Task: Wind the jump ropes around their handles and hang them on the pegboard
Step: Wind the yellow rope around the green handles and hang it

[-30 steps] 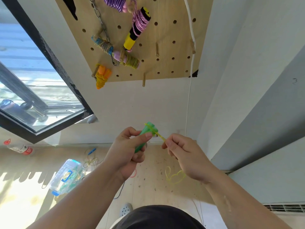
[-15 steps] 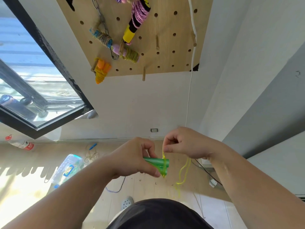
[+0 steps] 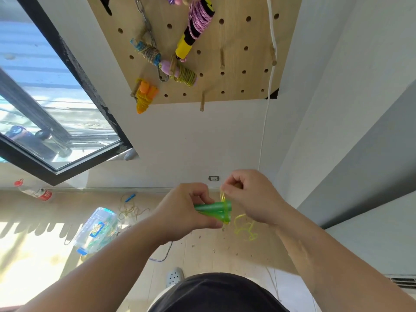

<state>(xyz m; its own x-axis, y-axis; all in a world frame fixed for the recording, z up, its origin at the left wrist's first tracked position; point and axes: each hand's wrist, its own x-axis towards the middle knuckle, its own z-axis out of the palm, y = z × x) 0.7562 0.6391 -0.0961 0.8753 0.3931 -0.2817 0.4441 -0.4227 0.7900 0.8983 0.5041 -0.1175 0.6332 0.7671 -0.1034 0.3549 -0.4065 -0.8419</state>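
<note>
Moved: against a second ago, the pair of green plastic jump-rope handles (image 3: 211, 209) lies sideways with its wide ends to the right, where it stood pointing up, and the right hand (image 3: 252, 197) has come from beside the handles to just above those ends
Left hand (image 3: 180, 215): fingers and thumb curl round the narrow part of the green handles, gripping both together in front of the body
Right hand: thumb and forefinger pinch the thin translucent yellow-green cord (image 3: 222, 195) just above the wide ends, the other fingers tucked in
Cord: runs straight from the pinch down across the handles' ends; the rest hangs in loose loops below the right hand
Pegboard (image 3: 243, 86): light wooden board with round holes, on the white wall above, well apart from both hands
Hung there: black-and-yellow handle wound in pink cord (image 3: 195, 30), blue handle wound in tan rope (image 3: 148, 52), pink handle wound in yellow-green cord (image 3: 183, 75), orange bundle (image 3: 145, 97) at the lower left corner
Peg: short wooden peg (image 3: 202, 104) sticks out at the board's bottom edge
Floor: clear plastic box with blue clips (image 3: 96, 230) lies tilted at the left; a tangle of yellowish rope (image 3: 130, 209) sits just beyond it; a red-capped bottle (image 3: 33, 191) lies by the wall
</note>
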